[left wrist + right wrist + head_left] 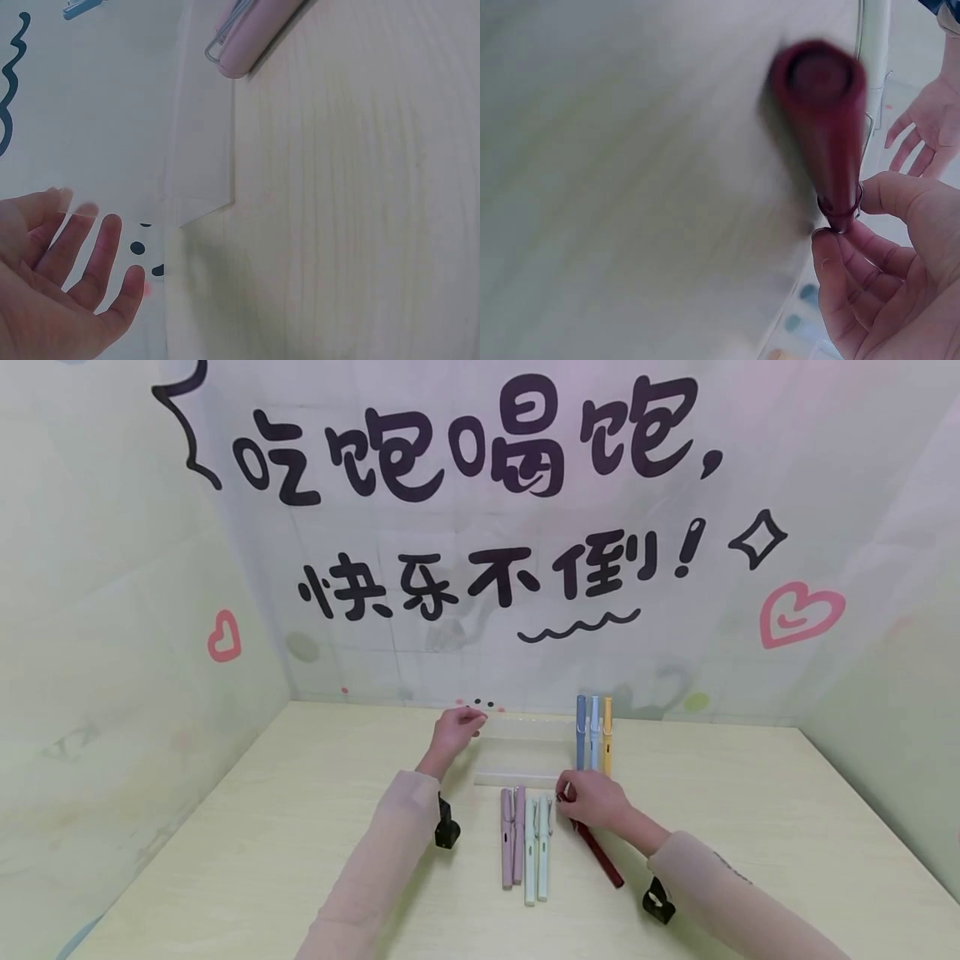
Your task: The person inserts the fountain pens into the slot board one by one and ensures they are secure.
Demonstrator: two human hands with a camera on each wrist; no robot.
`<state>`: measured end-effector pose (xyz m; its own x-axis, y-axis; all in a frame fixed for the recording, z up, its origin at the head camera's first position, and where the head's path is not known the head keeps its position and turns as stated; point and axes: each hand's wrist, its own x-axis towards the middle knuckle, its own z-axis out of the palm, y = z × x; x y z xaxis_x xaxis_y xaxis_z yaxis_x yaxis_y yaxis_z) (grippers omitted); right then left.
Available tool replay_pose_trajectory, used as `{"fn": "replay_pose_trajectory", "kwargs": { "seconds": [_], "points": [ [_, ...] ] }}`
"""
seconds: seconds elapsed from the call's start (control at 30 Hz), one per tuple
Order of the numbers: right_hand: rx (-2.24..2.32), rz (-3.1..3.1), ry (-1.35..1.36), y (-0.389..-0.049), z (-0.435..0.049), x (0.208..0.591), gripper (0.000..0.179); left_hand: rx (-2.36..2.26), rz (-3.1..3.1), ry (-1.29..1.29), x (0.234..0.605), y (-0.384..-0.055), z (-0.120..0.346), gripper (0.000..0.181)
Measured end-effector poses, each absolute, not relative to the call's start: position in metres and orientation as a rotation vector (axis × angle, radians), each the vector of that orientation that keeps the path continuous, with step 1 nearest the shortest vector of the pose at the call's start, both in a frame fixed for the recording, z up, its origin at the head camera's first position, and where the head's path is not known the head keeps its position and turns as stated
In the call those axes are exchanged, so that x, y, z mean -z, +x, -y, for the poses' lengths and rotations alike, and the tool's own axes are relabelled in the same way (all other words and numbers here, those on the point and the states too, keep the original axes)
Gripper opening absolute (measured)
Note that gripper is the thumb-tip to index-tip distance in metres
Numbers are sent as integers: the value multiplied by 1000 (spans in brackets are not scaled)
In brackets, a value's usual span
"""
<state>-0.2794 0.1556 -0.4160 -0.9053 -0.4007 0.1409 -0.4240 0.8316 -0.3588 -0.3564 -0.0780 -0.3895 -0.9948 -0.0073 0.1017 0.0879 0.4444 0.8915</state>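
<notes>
Items on and about the pale wood-grain table point(225, 827), listed left to right as I stand facing it with the person:

- Pink heart outline point(225, 637), on the white backdrop.
- Left sleeve point(375, 868), pale, with a black mount point(447, 828) at the wrist.
- Left hand point(453, 732), at the far left corner of the clear holder. Thumb and forefinger narrow, tips close together; other fingers loosely spread. Whether the tips pinch the edge, I cannot tell.
- Clear holder point(517, 779), one, low and transparent, set crosswise near the backdrop, between the hands.
- Mauve pens point(507, 852), two, side by side, clips toward the holder's front edge.
- Mint pens point(531, 864), two, just right of the mauve pair, lying alike.
- Dark red pen point(597, 853), one, right of the mint pair, slanting with its near end to the right.
- Right hand point(592, 797), thumb and fingertips pinching the far end of the dark red pen, near the holder's front right corner.
- Dark blue pen point(581, 731), light blue pen point(595, 735) and yellow pen point(607, 739), one each, in a row at the holder's right end; lower parts partly behind the right hand.
- Right sleeve point(735, 893), pale, similarly mounted.
</notes>
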Motion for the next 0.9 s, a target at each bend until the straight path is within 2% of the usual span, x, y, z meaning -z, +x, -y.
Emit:
{"fn": "replay_pose_trajectory", "kwargs": {
  "seconds": [0.33,0.63,0.9],
  "points": [
    [-803,2964,608,-279,-157,408,12,1603,2584,-81,389,-357,78,19],
    [-1108,2886,668,-282,-164,399,13,1586,2581,-62,390,-357,77,18],
    [-1366,2834,507,-285,-169,395,18,1594,2575,-73,391,-357,77,19]
  ]
}}
